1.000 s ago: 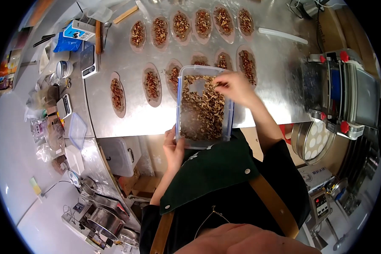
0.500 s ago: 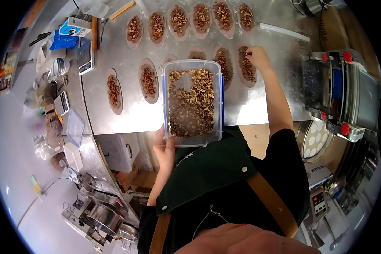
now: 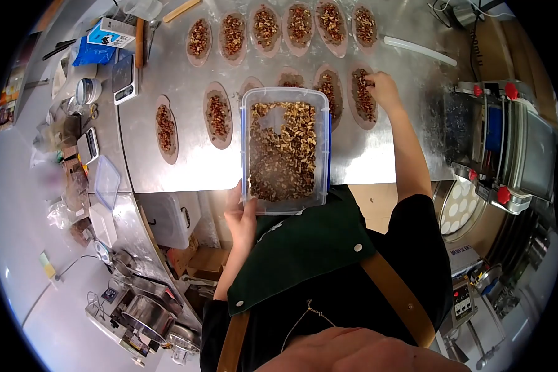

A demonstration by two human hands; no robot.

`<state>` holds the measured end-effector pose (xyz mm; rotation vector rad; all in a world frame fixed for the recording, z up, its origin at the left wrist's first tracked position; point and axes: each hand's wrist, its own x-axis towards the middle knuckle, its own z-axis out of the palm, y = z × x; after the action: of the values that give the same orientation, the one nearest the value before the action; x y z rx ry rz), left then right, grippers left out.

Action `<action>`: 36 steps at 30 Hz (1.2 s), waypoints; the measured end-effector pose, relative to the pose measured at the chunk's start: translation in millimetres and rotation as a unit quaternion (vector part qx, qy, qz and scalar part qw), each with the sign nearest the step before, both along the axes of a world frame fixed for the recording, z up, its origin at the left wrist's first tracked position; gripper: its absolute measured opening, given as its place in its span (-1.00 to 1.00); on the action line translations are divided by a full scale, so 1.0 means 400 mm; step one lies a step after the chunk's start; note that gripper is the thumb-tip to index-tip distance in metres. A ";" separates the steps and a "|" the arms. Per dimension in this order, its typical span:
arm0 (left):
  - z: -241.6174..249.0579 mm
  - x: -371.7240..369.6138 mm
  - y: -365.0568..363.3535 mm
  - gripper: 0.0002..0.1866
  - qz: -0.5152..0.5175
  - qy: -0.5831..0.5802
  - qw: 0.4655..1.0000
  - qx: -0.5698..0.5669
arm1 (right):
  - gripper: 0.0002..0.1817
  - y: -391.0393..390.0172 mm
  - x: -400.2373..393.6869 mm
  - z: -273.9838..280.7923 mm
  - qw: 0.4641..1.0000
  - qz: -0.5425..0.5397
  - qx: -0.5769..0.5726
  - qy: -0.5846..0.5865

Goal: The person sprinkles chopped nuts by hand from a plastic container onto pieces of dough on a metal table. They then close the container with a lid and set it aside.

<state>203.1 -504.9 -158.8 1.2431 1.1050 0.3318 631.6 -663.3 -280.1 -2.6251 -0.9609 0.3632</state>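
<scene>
My left hand (image 3: 240,214) grips the near left corner of a clear plastic container (image 3: 247,149), thumb over the rim. Chopped walnuts (image 3: 291,149) fill much of it, with a bare patch toward its far side. My right hand (image 3: 385,90) is closed, fingertips pinched together over the upper part of an oval dough piece (image 3: 354,102) at the right end of the nearer row. Whatever the fingertips hold is hidden. That dough carries a brown spread and a strip of reddish-brown bits and nuts. Beside it lies another topped dough oval (image 3: 335,93), partly covered by the container.
Several topped dough ovals (image 3: 232,38) line the far side of the steel table (image 3: 186,146). A white rod (image 3: 420,51) lies at the right, near a machine with red knobs (image 3: 508,142). At the left are a scale (image 3: 124,80) and a carton (image 3: 110,32).
My right hand has shifted slightly down and right over the same dough oval, its fingers still together. The container remains in my left hand; the whole view has shifted a little.
</scene>
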 end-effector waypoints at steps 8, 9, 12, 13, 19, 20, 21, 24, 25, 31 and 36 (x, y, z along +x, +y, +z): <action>0.006 0.008 0.000 -0.46 -0.009 -0.001 1.000 0.002 | -0.62 -0.040 -0.059 0.002 0.994 -0.080 0.038 0.064; 0.005 0.006 0.001 -0.46 -0.012 -0.001 1.000 -0.001 | -0.63 -0.042 -0.061 -0.003 0.993 -0.083 0.046 0.064; 0.007 0.008 -0.002 -0.46 -0.008 -0.006 1.000 -0.005 | -0.64 -0.051 -0.066 -0.013 0.991 -0.099 0.069 0.065; 0.008 0.008 -0.003 -0.46 -0.009 -0.003 1.000 -0.007 | -0.65 -0.052 -0.066 -0.014 0.989 -0.106 0.077 0.068; 0.008 0.012 -0.010 -0.48 -0.002 -0.002 1.000 -0.012 | -0.72 -0.057 -0.062 -0.027 0.985 -0.096 0.132 0.049; 0.012 0.013 -0.011 -0.49 -0.003 0.002 1.000 -0.015 | -0.73 -0.056 -0.061 -0.033 0.985 -0.092 0.140 0.045; 0.014 0.013 -0.012 -0.50 -0.004 0.005 1.000 -0.018 | -0.74 -0.058 -0.059 -0.039 0.984 -0.092 0.145 0.048; 0.000 0.002 -0.013 -0.50 -0.005 -0.003 1.000 -0.018 | -0.75 -0.071 -0.050 -0.064 0.980 -0.098 0.160 0.068; -0.005 0.001 -0.015 -0.49 -0.006 -0.009 1.000 -0.012 | -0.75 -0.076 -0.046 -0.073 0.978 -0.104 0.164 0.080; 0.004 0.013 -0.014 -0.49 -0.022 -0.003 1.000 -0.014 | -0.82 0.021 -0.143 0.164 0.968 -0.044 0.249 -0.007; -0.008 0.032 -0.022 -0.49 -0.058 -0.026 0.996 0.057 | -0.84 0.142 -0.331 0.314 0.951 0.284 0.120 0.030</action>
<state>216.1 -513.9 -162.1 1.3862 0.9760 0.3404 499.2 -606.5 -154.7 -2.0707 -1.6198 0.4209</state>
